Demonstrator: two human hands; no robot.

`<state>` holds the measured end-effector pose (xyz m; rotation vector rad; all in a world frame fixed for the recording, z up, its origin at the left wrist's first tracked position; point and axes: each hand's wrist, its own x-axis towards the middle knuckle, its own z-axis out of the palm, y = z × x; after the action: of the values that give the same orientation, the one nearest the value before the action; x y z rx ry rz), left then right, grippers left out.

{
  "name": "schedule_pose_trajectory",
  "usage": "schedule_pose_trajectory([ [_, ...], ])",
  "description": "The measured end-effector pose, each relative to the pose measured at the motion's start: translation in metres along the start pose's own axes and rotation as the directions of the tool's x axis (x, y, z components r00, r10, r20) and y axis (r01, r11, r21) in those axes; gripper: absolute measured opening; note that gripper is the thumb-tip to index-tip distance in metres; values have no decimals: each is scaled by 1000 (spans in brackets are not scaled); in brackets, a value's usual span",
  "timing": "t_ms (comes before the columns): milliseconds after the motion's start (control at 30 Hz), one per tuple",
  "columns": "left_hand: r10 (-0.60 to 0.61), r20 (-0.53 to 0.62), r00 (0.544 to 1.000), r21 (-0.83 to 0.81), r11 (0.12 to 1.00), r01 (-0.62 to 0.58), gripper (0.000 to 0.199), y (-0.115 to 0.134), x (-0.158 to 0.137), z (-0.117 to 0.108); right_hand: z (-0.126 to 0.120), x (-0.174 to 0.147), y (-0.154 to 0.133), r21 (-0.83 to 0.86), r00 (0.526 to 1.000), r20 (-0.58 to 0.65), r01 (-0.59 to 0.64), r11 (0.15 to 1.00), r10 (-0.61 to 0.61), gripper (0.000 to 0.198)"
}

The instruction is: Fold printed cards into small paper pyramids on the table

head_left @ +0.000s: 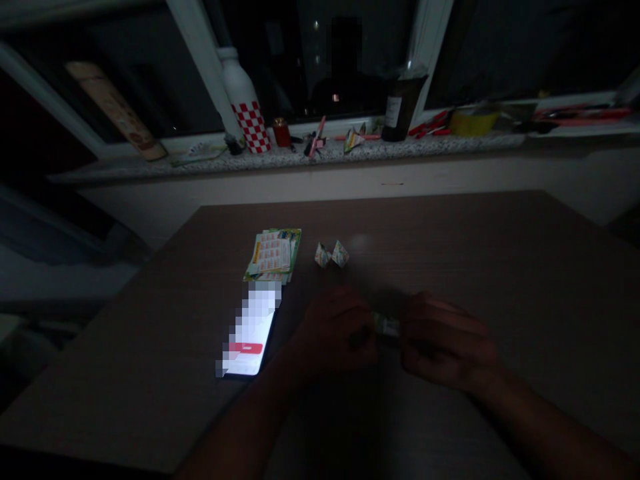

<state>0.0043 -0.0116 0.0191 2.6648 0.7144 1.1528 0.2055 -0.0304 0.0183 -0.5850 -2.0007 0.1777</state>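
Note:
Between my two hands is a small piece of printed paper (388, 326), greenish and white, mostly covered by fingers. My left hand (340, 330) pinches its left end, and my right hand (445, 340) grips the right end with curled fingers. Both hands are low over the table, in deep shadow, so the exact fold of the paper is hard to make out. Just beyond my left hand stand two small folded paper shapes (332, 255), pointed and printed. A stack of printed paper sheets (273, 255) lies to their left.
A lit phone (250, 333) lies on the brown table (475, 247), left of my left forearm. Along the stone windowsill (295, 157) stand a red-checked white bottle (245, 100), a small red jar (281, 133), a dark bag (399, 107) and a yellow tape roll (473, 122).

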Motion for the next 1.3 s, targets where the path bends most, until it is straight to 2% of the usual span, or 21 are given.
schedule_pose_trajectory([
  [133,-98,-12,995,20,995,98,8,-2,-2,-11,-8,-2,2,50,992,-34,-116,992,118,24],
  [233,-177,-21,984,-44,983,176,6,0,-2,-12,-7,-10,7,81,957,-47,-282,956,287,16],
  [300,-249,-5,968,-120,962,247,8,3,-1,-7,-2,-15,10,94,894,-41,-440,893,445,10],
  [367,-361,15,933,-172,918,358,18,6,-1,0,5,-17,12,153,800,-10,-591,792,599,3],
  [467,-525,100,845,-171,828,535,19,4,-1,10,15,-17,17,266,662,74,-733,625,745,9],
  [533,-583,98,807,-144,794,591,29,0,-3,16,20,-17,21,298,610,134,-776,555,781,11],
  [600,-580,100,808,-119,800,589,32,-5,-4,20,23,-19,26,290,588,170,-797,530,791,9],
  [700,-525,135,841,-57,843,535,23,-12,-6,26,27,-24,32,233,608,171,-789,568,775,6],
  [867,-383,236,893,96,924,371,14,-15,-7,34,27,-26,37,-23,700,189,-698,716,689,7],
  [967,-345,317,883,194,935,295,15,-13,-6,33,24,-24,39,-156,752,215,-603,782,623,9],
  [1100,-337,404,850,283,930,235,16,-10,-5,31,16,-26,47,-215,820,277,-454,864,500,9],
  [1200,-327,426,844,304,930,207,17,-10,-5,31,9,-30,53,-241,830,331,-386,891,449,13],
  [1300,-320,431,843,320,928,189,18,-9,-5,31,5,-31,54,-271,821,378,-345,899,429,17],
])
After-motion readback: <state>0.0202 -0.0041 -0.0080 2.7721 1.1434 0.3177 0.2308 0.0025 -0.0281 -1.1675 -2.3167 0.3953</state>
